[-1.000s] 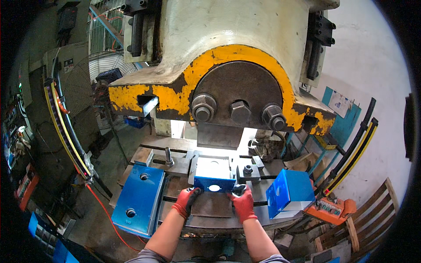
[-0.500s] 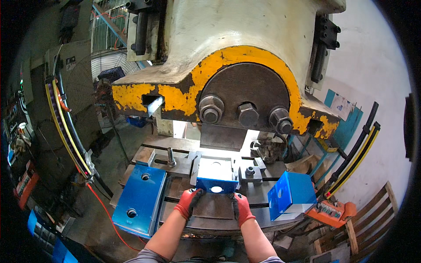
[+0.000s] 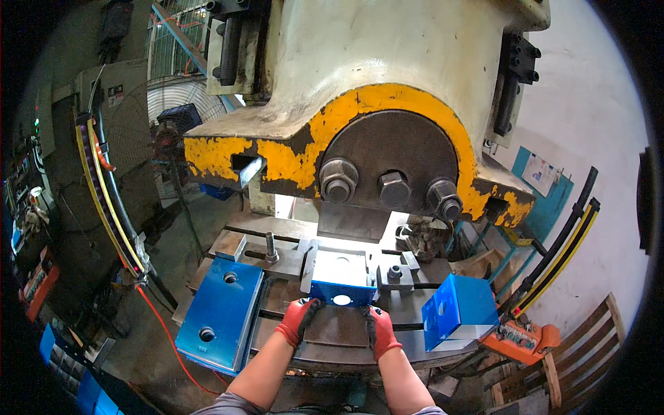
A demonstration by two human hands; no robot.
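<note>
A bent sheet-metal piece with a blue front flange and a round hole sits in the die of a large press. Its upper face looks bright white under the light. My left hand, in a red and black glove, pinches the flange's lower left corner. At the lower right corner, my right hand grips the same piece in a matching glove. Both sets of fingertips are partly hidden against the metal. Above the piece hangs the press's dark upper tool, apart from it.
A stack of flat blue sheets with round holes lies left on the press bed. At right stands a folded blue piece. Clamp bolts rise from the bed. Yellow-black light bars flank it, and an orange control box is lower right.
The view has shifted slightly, so the press head appears a little lower. Both hands stay at the blue piece's corners, and the piece has not visibly moved in the die.
</note>
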